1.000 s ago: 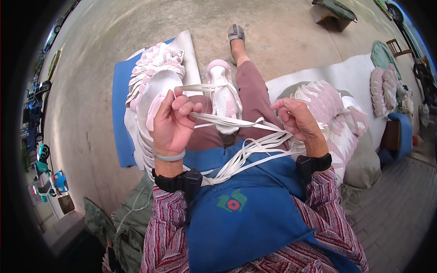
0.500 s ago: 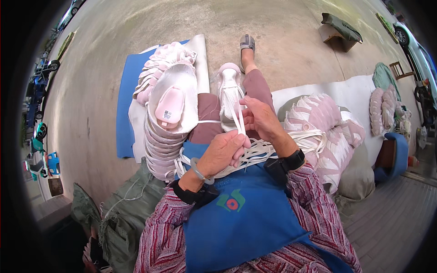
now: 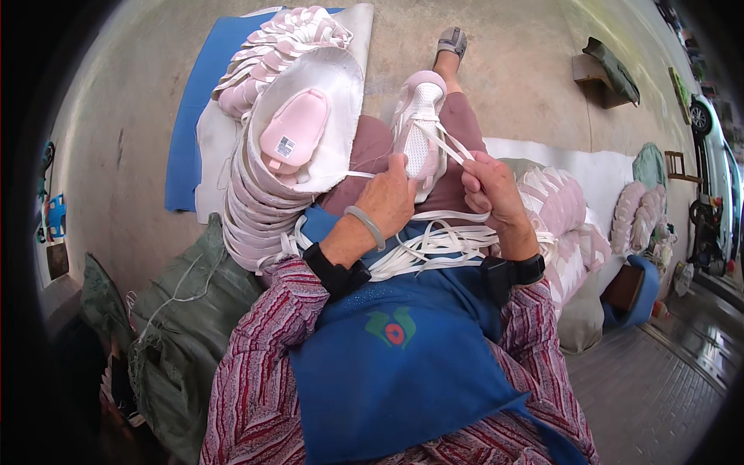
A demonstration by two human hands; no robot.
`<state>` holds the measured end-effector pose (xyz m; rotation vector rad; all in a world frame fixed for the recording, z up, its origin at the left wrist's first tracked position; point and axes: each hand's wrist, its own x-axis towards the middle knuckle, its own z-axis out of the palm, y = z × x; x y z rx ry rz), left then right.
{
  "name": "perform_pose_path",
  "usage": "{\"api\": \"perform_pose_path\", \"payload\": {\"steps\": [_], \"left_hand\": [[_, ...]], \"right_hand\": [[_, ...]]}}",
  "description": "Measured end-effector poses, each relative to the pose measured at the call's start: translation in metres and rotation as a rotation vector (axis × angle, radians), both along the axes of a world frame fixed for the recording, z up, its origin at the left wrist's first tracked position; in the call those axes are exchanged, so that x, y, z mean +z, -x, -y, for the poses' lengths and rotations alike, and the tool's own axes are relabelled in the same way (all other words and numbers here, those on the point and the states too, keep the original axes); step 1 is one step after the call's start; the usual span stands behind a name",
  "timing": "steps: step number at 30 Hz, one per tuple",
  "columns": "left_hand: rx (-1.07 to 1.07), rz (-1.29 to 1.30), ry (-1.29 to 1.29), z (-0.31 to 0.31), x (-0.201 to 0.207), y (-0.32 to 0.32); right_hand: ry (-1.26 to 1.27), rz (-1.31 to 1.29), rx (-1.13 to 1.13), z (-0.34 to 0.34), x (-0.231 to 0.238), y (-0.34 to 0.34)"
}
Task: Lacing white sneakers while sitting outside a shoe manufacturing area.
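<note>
A white and pink shoe upper (image 3: 425, 101) lies upright between my knees, its toe pointing away from me. My left hand (image 3: 385, 197) is closed on the near left edge of this upper, thumb on top. To the right, my right hand (image 3: 496, 188) pinches a white shoelace (image 3: 452, 145) between thumb and fingers. Two lengths of that lace run taut from the upper's eyelets to the pinch. A loose bundle of white shoelaces (image 3: 438, 249) lies across my lap on the blue apron (image 3: 403, 372), just below both hands.
At my left, nested shoe uppers (image 3: 256, 198) form a tall stack, with a pink padded piece (image 3: 296, 130) showing inside the top one. More uppers (image 3: 550, 201) are piled at my right. A green sack (image 3: 190, 325) slumps at lower left; a blue chair (image 3: 637, 291) stands at right.
My left hand has let go of the lace and moved to the upper's left edge. My right hand has drawn the lace out to the right. The whole view has shifted.
</note>
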<state>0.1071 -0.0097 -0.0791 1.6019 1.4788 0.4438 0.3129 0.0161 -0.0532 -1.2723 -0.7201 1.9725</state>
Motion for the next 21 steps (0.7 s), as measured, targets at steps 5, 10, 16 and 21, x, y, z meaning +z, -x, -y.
{"api": "perform_pose_path", "payload": {"steps": [5,10,16,21], "left_hand": [[-0.028,0.029,0.05,0.004,0.001,-0.006],[0.07,-0.035,-0.05,-0.002,-0.004,0.001],[-0.268,-0.259,0.017,0.001,-0.006,-0.006],[-0.326,-0.269,0.024,0.002,-0.01,-0.008]], "right_hand": [[-0.31,0.459,0.138,-0.009,0.002,0.012],[-0.442,0.785,0.379,0.001,-0.017,0.031],[-0.027,0.043,0.093,0.007,0.002,0.009],[-0.239,0.601,0.188,0.009,-0.011,0.009]]}}
